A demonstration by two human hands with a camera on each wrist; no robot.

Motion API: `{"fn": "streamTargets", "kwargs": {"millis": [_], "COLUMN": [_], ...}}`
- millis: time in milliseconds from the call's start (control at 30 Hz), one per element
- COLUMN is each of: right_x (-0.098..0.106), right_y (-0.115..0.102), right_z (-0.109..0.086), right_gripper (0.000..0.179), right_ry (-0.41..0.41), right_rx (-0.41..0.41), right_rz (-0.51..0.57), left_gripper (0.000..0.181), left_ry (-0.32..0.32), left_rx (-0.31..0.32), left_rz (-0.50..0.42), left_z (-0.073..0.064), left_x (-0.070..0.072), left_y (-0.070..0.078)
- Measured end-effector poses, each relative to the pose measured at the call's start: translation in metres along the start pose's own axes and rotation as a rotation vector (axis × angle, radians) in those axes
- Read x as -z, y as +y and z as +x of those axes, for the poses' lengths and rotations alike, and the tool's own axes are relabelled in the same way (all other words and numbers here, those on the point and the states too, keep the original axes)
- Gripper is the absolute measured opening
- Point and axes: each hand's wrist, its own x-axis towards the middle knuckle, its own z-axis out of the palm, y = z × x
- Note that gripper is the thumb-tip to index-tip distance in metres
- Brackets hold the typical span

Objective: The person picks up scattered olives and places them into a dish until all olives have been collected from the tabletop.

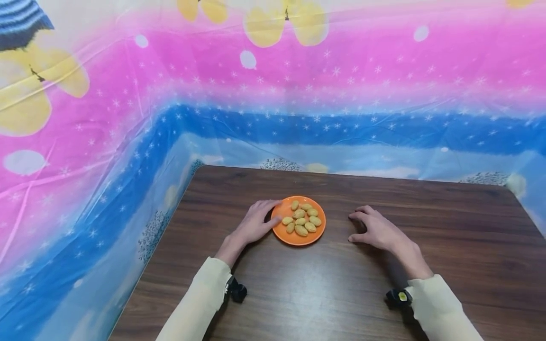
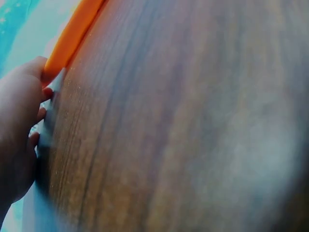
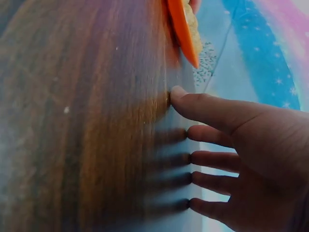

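An orange plate [image 1: 299, 240] lies on the brown table, bearing several small oval golden-brown pieces [image 1: 300, 213] whose kind I cannot tell. My left hand [image 1: 254, 222] holds the plate's left rim, the thumb reaching over the edge. From the left wrist view, the plate's orange rim [image 2: 72, 41] runs between the thumb and the other fingers. To the right of the plate and apart from it, my right hand [image 1: 377, 229] holds nothing. Its fingers are spread and relaxed, the tips at the tabletop in the right wrist view, with the plate [image 3: 181, 29] beyond the thumb.
The dark wood-grain table [image 1: 307, 289] has rounded far corners. A pink and blue printed cloth [image 1: 320, 80] hangs behind it and along its left side. Each sleeve carries a small black wrist camera [image 1: 236, 290].
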Motion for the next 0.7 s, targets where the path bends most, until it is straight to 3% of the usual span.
{"fn": "streamTargets", "kwargs": {"millis": [300, 500, 700], "right_x": [-0.005, -0.008, -0.008], "right_y": [0.005, 0.005, 0.007], "right_z": [-0.005, -0.007, -0.004], "right_gripper": [0.066, 0.066, 0.062], "right_ry": [0.006, 0.044, 0.084], "right_rx": [-0.011, 0.024, 0.052], "right_rz": [-0.011, -0.028, -0.062], "left_gripper": [0.059, 0.057, 0.058], "left_ry": [-0.02, 0.003, -0.024], "left_rx": [0.005, 0.013, 0.016], "left_rz": [-0.032, -0.049, -0.032], "left_z": [0.0, -0.002, -0.002], "left_x": [-0.004, 0.001, 0.008], "left_y": [0.002, 0.002, 0.002]}}
